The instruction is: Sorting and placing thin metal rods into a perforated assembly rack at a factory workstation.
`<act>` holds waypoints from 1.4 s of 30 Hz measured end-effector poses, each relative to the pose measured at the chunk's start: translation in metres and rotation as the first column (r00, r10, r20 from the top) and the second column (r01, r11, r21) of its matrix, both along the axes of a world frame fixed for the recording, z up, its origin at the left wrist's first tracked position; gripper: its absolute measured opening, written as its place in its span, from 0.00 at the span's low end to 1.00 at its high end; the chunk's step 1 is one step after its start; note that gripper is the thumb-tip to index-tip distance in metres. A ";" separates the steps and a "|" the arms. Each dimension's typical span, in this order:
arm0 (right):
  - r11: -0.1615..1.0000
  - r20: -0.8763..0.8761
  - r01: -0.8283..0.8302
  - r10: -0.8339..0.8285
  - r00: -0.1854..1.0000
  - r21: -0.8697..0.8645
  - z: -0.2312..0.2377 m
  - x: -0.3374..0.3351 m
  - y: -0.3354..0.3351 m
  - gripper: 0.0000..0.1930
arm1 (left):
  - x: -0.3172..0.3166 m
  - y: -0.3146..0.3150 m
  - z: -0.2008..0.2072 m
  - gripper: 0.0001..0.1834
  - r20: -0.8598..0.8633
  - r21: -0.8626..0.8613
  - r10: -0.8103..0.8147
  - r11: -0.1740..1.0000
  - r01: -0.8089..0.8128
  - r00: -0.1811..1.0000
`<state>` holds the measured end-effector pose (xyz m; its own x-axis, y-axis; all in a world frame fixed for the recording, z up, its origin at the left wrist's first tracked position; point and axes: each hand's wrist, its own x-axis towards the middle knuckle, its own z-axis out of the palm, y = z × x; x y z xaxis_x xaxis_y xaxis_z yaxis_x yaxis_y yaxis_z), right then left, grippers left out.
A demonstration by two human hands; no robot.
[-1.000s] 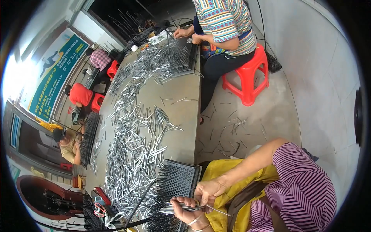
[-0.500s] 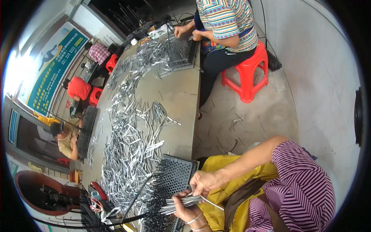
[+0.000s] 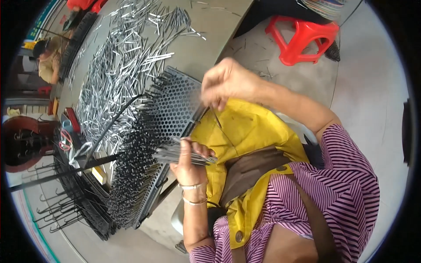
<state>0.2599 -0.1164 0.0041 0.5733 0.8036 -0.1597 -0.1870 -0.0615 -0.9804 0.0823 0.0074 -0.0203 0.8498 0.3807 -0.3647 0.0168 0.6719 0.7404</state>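
Observation:
My left hand (image 3: 190,160) is closed around a bundle of thin grey metal strips (image 3: 169,154), thumb on top. My right hand (image 3: 230,83) is raised above the board's right edge, its fingers curled and partly smeared by motion. From those fingers a thin dark strip (image 3: 220,125) hangs down over the yellow apron (image 3: 258,127). Left of both hands is a tilted, perforated grey board (image 3: 177,103). Dark rods (image 3: 136,153) stand densely in its left and lower holes, while the holes at its upper right show bare.
Loose silvery strips (image 3: 118,74) cover much of the table (image 3: 210,33). Black hooked wires (image 3: 52,215) stick out at lower left, near a red case (image 3: 72,119). A red stool (image 3: 302,41) stands at upper right beside a seated person. Another person (image 3: 50,61) works at far left.
The view has shifted, bringing the board and apron closer to the middle. My right hand has moved up, away from the left hand's bundle, with a single strip in its fingers.

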 end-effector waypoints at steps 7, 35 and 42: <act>0.896 0.202 0.299 -0.376 0.905 0.327 -0.011 0.016 0.031 0.04 | -0.048 -0.033 -0.054 0.08 -0.238 -0.063 -0.213 0.977 0.203 0.948; 0.993 0.975 0.107 -0.063 0.215 0.041 -0.021 0.059 0.114 0.06 | -0.044 -0.029 -0.040 0.10 -0.108 -0.104 -0.152 0.985 0.141 0.983; 0.992 0.867 0.082 0.038 0.497 -0.091 -0.010 0.013 0.059 0.13 | -0.032 -0.023 -0.024 0.11 -0.042 -0.091 -0.066 0.994 0.062 0.997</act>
